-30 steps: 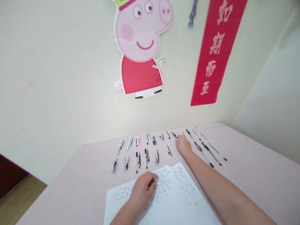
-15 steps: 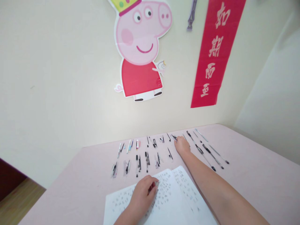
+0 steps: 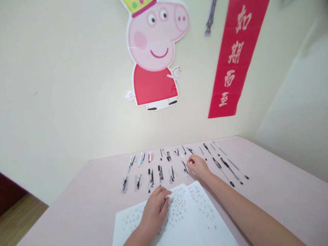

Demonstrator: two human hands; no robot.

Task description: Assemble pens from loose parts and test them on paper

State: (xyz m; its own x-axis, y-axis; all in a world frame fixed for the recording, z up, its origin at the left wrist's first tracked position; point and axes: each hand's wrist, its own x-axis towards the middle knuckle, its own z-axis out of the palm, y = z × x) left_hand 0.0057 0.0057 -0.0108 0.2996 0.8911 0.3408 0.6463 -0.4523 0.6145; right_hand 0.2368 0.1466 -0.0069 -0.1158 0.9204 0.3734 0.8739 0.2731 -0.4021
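Note:
My left hand (image 3: 155,210) rests on the handwritten paper sheets (image 3: 200,222), its fingers curled and thumb drawn in. Whatever it may hold is hidden. Above the sheets, my right hand (image 3: 198,166) is closed in a pinch at the rows of pens. A small pale bit shows at its fingertips, too small to name. Just left of those fingertips lies a thin black refill (image 3: 185,167). Beyond them are a clear plastic piece (image 3: 182,155) and some dark pen parts (image 3: 190,150).
Pens and pen parts lie in two rows on the pink tabletop (image 3: 84,201). Long black pens (image 3: 223,172) are at the right, a pink-and-white pen (image 3: 150,157) at the back left. Behind stands a wall with a cartoon pig cutout (image 3: 155,83) and a red banner (image 3: 228,68).
My right hand has drawn back from the dark pen parts in the far row toward me, uncovering them and a thin refill. My left hand stays on the paper.

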